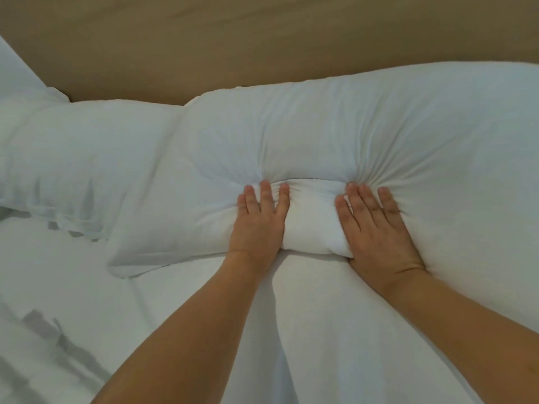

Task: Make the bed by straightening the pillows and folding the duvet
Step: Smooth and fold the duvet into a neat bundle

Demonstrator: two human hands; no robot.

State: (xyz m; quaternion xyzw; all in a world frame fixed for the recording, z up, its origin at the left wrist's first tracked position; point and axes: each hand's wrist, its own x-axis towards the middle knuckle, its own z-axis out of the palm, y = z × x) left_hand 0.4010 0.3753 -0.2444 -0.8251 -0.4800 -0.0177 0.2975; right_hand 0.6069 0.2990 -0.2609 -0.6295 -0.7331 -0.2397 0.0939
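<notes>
A large white pillow lies along the head edge of the bed, against the tan headboard, with a second pillow beside it toward the bed's left side. Both hands press down on the near edge of the large pillow: the left hand and right hand lie flat with fingers straight, not closed round anything, a bulge of filling squeezed up between them. The deep dents and radiating creases suggest a soft, light, springy thing that yields readily and will likely puff back. Shaping it probably goes best by patting flat or taking it by the corners. The white sheet looks smooth and limp.
</notes>
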